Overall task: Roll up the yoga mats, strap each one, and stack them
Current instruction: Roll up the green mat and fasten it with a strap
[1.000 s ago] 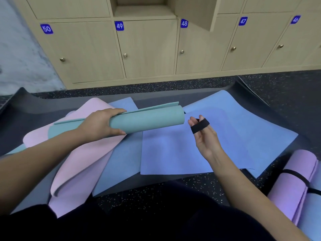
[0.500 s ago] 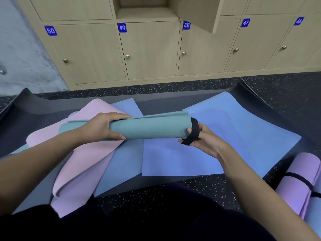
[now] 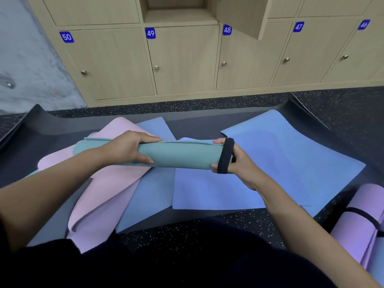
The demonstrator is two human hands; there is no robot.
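A rolled teal mat point(image 3: 180, 154) is held level above the flat mats. My left hand point(image 3: 126, 149) grips its middle, fingers over the top and thumb underneath. A black elastic strap point(image 3: 226, 155) loops around the roll's right end. My right hand point(image 3: 239, 163) holds that strap at the end of the roll, fingers hooked inside the loop. Beneath lie a flat pink mat point(image 3: 99, 192), a light blue mat point(image 3: 149, 196) and a wider blue mat point(image 3: 276, 163), all on a dark grey mat point(image 3: 197, 123).
A rolled purple mat point(image 3: 361, 225) with a black strap lies at the lower right, beside another roll at the frame edge. Numbered wooden lockers point(image 3: 182, 59) stand along the back, one with its door point(image 3: 243, 15) open. Speckled black floor point(image 3: 342, 104) surrounds the mats.
My right hand brought the strap from free air onto the roll's right end and now slides it a little further over. The left hand kept its grip on the roll.
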